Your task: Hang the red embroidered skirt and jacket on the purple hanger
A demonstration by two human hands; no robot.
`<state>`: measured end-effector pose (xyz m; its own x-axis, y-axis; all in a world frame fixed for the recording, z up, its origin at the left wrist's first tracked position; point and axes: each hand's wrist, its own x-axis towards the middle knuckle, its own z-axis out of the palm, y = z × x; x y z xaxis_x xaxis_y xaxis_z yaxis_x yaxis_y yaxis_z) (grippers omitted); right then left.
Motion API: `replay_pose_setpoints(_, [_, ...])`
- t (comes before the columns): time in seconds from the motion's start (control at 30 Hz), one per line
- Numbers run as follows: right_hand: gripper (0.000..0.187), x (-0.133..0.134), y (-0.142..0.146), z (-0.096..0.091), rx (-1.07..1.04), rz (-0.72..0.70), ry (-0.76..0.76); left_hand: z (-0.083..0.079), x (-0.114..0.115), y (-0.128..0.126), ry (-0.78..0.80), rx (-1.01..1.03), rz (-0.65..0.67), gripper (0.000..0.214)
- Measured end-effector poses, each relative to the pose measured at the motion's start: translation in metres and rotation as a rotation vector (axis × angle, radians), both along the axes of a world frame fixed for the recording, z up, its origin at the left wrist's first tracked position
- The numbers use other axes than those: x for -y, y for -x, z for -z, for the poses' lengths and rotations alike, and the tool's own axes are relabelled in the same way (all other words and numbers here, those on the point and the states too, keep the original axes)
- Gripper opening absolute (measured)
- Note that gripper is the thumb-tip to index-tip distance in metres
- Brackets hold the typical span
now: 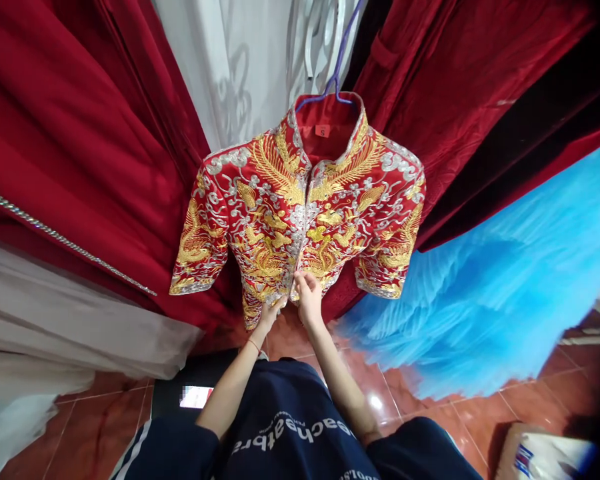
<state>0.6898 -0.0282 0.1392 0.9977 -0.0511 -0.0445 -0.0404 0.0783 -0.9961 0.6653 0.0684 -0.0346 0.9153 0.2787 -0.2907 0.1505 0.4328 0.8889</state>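
A red jacket [325, 217] with gold and silver embroidery hangs in front of me on a purple hanger [337, 77]. It has a stand-up collar, short sleeves and a front opening that parts a little at the neck. My left hand [271, 312] grips the lower front hem, left of the opening. Just to its right, my right hand [309, 293] pinches the front edge low on the other side. Both hands are closed on the jacket, close together. What exactly lies between the fingertips is too small to make out.
Dark red gowns [80, 120] hang on the left, more red velvet [445, 80] on the right. A fluffy blue tulle skirt [505, 287] spreads at the right, pale tulle [80, 313] at the left. White hangers [325, 33] hang behind. A white package [550, 457] is at lower right on the tiled floor [460, 427].
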Motion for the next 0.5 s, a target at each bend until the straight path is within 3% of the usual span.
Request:
replay_pose_setpoints(0.27, [0.032, 0.000, -0.030, -0.121, 0.170, -0.058, -0.253, 0.005, 0.003, -0.009, -0.054, 0.010, -0.022, 0.046])
replay_pose_setpoints(0.5, [0.031, -0.008, -0.054, -0.162, 0.287, -0.079, -0.315, 0.009, -0.001, -0.023, -0.093, 0.010, -0.035, 0.049])
